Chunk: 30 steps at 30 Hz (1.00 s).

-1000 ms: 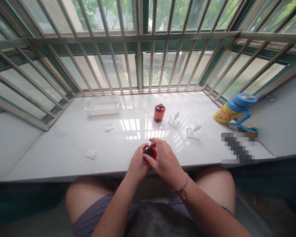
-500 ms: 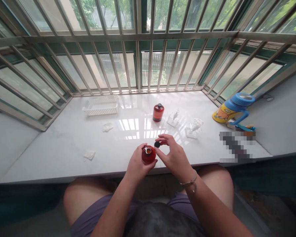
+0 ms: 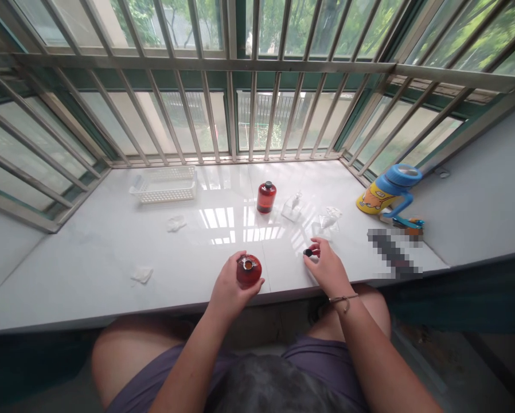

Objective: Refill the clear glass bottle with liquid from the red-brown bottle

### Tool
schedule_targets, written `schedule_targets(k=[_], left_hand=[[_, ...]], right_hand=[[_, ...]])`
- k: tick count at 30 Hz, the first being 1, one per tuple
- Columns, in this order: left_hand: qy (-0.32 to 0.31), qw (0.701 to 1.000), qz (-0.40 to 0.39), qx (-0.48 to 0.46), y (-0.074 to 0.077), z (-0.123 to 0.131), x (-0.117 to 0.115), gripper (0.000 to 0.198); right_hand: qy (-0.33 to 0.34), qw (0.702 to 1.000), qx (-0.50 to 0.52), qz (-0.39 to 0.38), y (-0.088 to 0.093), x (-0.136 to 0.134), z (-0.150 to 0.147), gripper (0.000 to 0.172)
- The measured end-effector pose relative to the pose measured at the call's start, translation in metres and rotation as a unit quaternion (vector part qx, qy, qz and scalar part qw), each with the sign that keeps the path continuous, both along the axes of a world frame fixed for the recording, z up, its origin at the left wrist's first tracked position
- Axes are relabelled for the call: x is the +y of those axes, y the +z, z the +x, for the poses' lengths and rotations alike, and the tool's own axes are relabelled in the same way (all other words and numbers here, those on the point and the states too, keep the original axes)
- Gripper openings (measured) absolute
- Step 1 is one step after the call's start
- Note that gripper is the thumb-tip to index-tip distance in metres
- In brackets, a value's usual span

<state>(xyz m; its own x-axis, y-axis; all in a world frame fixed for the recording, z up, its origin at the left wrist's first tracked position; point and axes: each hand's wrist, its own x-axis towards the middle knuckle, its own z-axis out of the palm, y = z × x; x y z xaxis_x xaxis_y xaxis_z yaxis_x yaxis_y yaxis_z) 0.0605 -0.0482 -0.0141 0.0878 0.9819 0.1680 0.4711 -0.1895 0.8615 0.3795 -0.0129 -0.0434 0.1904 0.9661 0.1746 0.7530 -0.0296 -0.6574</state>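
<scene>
My left hand point(image 3: 229, 290) is wrapped round an uncapped red bottle point(image 3: 249, 272), its round mouth facing up near the front edge of the white countertop point(image 3: 197, 252). To the right, my right hand point(image 3: 328, 268) pinches a small black cap point(image 3: 308, 252) between thumb and fingers, just above the surface. A second red bottle point(image 3: 266, 198) with a black cap on stands upright further back. Beside it are a clear glass bottle point(image 3: 292, 207) and another clear glass piece point(image 3: 328, 221), both pale against the reflections.
A white perforated basket point(image 3: 166, 186) lies at the back left. Two crumpled tissues point(image 3: 176, 223) point(image 3: 143, 275) are on the left. At the right stand a blue and yellow cup point(image 3: 389, 189) with a handle and a blurred dark object point(image 3: 395, 253). Metal window bars point(image 3: 240, 66) rise behind.
My right hand has moved right, away from the bottle, carrying the black cap. My left hand still holds the red bottle. The whole view has shifted slightly.
</scene>
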Motion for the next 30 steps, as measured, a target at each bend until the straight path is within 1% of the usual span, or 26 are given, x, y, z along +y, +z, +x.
schedule_targets(k=[4, 9, 14, 18, 24, 27, 30], left_hand=[[0.001, 1.0, 0.005, 0.002, 0.0, 0.0, 0.001, 0.071], [0.004, 1.0, 0.013, 0.008, 0.001, 0.0, 0.001, 0.07], [0.008, 1.0, 0.015, 0.014, 0.001, 0.0, 0.001, 0.069], [0.007, 1.0, 0.02, 0.017, -0.001, 0.0, 0.002, 0.07], [0.009, 0.999, 0.028, 0.026, -0.004, -0.001, 0.003, 0.07], [0.009, 0.999, 0.027, 0.027, -0.005, -0.001, 0.003, 0.07], [0.008, 0.999, 0.028, 0.027, -0.006, -0.001, 0.003, 0.07]], right_hand=[[-0.012, 1.0, -0.004, 0.008, -0.007, 0.003, 0.006, 0.05], [-0.024, 1.0, 0.003, 0.013, -0.015, 0.005, 0.008, 0.056], [-0.039, 0.999, 0.005, 0.017, -0.018, 0.006, 0.018, 0.057], [-0.073, 0.997, -0.001, 0.021, -0.014, 0.008, 0.041, 0.058], [-0.133, 0.99, -0.038, 0.016, -0.011, 0.009, 0.091, 0.06], [-0.141, 0.988, -0.061, 0.007, -0.013, 0.006, 0.11, 0.06], [-0.141, 0.987, -0.081, 0.0, -0.017, 0.004, 0.123, 0.058]])
